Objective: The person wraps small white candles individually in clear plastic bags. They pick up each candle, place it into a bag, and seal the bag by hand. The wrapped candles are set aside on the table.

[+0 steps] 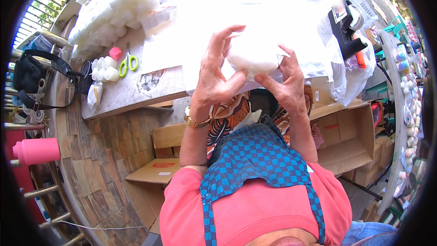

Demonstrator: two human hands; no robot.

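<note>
Between my two hands, over the white-covered table (255, 18), is a pack of white candles (255, 59), short rounded cylinders in what looks like clear plastic. My left hand (220, 64) cups its left side, thumb at the near edge and fingers curved round the far side. At the right end, my right hand (287, 70) grips the pack, its thumb near the left thumb and its fingertips by a bit of loose wrap. Glare hides the pack's far edge. Both hands hold it just inside the table's near edge.
A large heap of wrapped white candles (123, 9) covers the table's far left. Green-handled scissors (129, 65) lie by a small candle pack (104, 69) and a pink piece (115, 53). A black tape dispenser (343, 29) stands right. An open cardboard box (343, 141) sits below.
</note>
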